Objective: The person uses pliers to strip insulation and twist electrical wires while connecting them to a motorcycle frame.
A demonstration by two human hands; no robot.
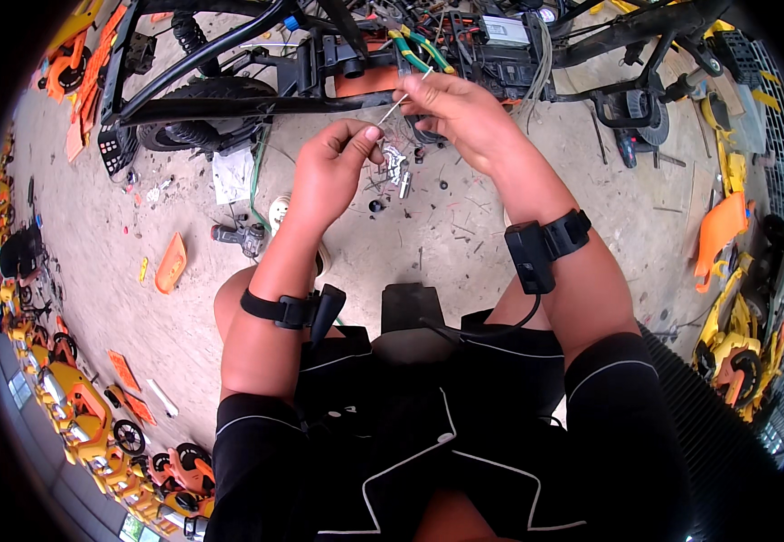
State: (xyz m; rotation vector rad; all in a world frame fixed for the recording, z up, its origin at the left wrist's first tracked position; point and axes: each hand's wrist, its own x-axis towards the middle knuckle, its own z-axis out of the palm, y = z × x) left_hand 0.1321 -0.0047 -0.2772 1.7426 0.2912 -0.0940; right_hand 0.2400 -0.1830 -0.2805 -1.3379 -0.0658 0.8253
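A thin pale strip, like a wire or a cable tie, slants between my two hands in front of the black vehicle frame. My left hand pinches its lower end between thumb and forefinger. Higher up, my right hand is closed on the other end, whose tip pokes out past the thumb. Just beyond the hands, pliers with green and yellow handles lie on the frame. Below them on the floor is a small heap of silvery hardware, partly behind my left fingers.
Wires and a silver box sit inside the frame, with a wheel at left. A cordless drill and an orange panel lie on the floor. Yellow vehicles line the left side; another orange panel stands right.
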